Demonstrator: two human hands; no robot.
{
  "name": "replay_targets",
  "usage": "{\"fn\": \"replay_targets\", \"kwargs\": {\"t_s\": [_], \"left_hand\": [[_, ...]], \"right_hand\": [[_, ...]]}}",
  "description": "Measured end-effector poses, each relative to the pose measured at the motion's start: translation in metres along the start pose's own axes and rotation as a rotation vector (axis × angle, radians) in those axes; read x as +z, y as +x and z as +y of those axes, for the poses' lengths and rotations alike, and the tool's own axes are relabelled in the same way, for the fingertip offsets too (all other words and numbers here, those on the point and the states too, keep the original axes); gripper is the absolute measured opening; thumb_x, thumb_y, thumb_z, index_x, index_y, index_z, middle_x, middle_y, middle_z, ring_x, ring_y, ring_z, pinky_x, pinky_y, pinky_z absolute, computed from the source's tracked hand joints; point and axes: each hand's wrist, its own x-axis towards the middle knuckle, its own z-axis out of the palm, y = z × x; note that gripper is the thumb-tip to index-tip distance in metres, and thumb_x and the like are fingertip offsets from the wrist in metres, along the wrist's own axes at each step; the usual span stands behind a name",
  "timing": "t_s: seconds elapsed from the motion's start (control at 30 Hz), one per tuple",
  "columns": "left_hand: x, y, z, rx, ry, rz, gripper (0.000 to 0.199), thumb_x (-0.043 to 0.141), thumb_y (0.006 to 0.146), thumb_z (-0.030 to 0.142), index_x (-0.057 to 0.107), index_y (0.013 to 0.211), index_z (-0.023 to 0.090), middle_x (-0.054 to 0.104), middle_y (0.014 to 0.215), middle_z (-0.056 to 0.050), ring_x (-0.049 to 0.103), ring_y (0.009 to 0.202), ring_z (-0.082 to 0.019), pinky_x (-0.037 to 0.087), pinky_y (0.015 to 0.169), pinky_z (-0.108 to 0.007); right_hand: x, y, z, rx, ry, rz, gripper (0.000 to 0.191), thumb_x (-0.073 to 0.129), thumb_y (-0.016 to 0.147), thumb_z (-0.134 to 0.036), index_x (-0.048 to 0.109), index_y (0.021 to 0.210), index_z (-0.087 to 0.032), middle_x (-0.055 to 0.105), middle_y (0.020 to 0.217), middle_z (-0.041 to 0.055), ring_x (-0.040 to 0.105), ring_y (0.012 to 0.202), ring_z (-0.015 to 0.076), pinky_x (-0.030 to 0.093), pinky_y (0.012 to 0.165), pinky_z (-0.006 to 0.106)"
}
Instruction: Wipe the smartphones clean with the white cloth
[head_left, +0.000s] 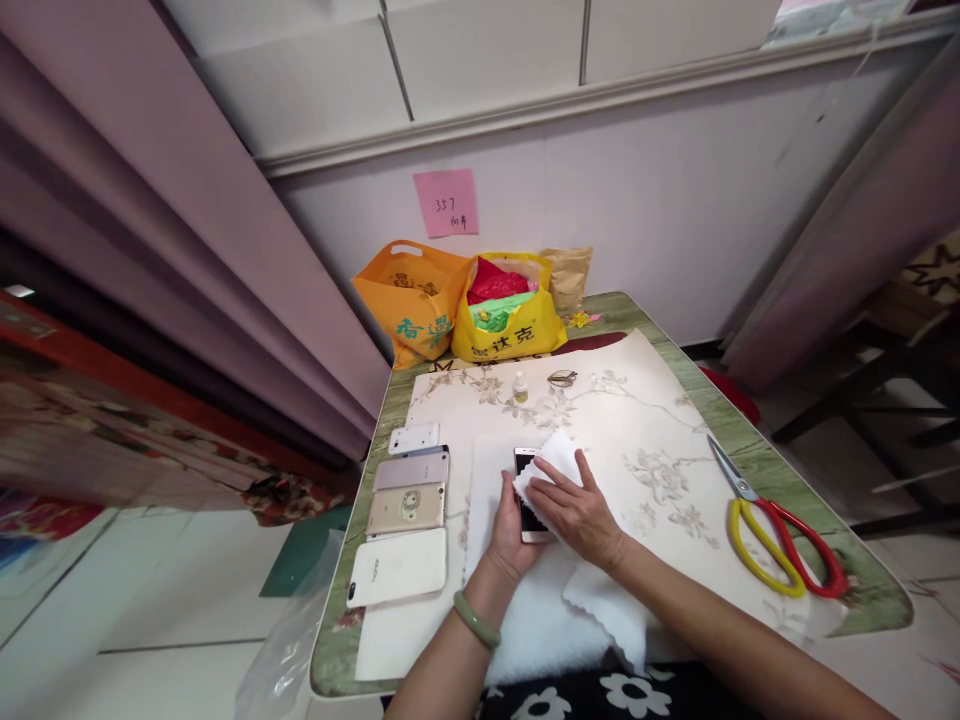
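A smartphone (531,522) with a dark screen and pale frame lies face up at the near middle of the table. My left hand (510,530) grips its left side and lower edge, thumb along the side. Over its upper right part lies a white cloth (556,452) with a zigzag edge. My right hand (577,508) presses this cloth flat onto the screen, fingers stretched out. Beneath both hands spreads a white fluffy cloth (540,620), and another white zigzag-edged cloth (611,605) rests by my right forearm.
Several phones, among them a white one (401,567) and a gold one (405,508), lie in a column on the left. Scissors (780,540) rest on the right. Farther back are a small bottle (520,387), an orange bag (412,300) and a filled yellow bag (510,335).
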Motion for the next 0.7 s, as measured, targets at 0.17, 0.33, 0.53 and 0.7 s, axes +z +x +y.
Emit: {"fn": "replay_targets", "kwargs": {"t_s": [0.17,0.33,0.53,0.7], "left_hand": [[-0.004,-0.004,-0.002,0.041,0.006,0.039,0.037,0.069,0.08,0.046,0.069,0.096,0.012,0.07,0.079,-0.007,0.068,0.088,-0.022,0.048,0.094,-0.036],[-0.013,-0.002,-0.003,0.058,-0.005,0.039,0.027,0.072,0.08,0.034,0.068,0.095,0.012,0.07,0.084,-0.005,0.067,0.078,-0.015,0.049,0.088,-0.028],[-0.013,-0.001,0.0,-0.016,-0.011,0.015,0.041,0.072,0.078,0.047,0.068,0.091,0.009,0.068,0.084,-0.009,0.066,0.082,-0.019,0.05,0.085,-0.03],[-0.013,-0.001,0.002,-0.036,0.004,0.02,0.046,0.07,0.077,0.051,0.067,0.094,0.009,0.069,0.083,-0.009,0.067,0.085,-0.022,0.05,0.085,-0.033]], "right_hand": [[0.003,-0.005,0.0,-0.093,-0.048,0.012,0.025,0.046,0.096,-0.006,0.063,0.109,-0.018,0.072,0.112,0.0063,0.046,0.133,0.0227,0.006,0.118,0.06],[0.001,-0.009,0.001,-0.149,-0.08,0.034,0.026,0.045,0.095,-0.005,0.063,0.111,-0.016,0.071,0.115,0.0078,0.044,0.135,0.0227,0.01,0.119,0.059],[-0.001,-0.006,0.013,-0.335,-0.049,0.008,0.026,0.046,0.094,-0.004,0.063,0.112,-0.01,0.07,0.116,0.0113,0.041,0.136,0.0255,0.032,0.117,0.052],[0.002,-0.002,0.023,-0.494,-0.028,-0.019,0.025,0.048,0.092,-0.004,0.063,0.112,-0.002,0.069,0.115,0.0169,0.041,0.135,0.0291,0.036,0.117,0.048]]}}
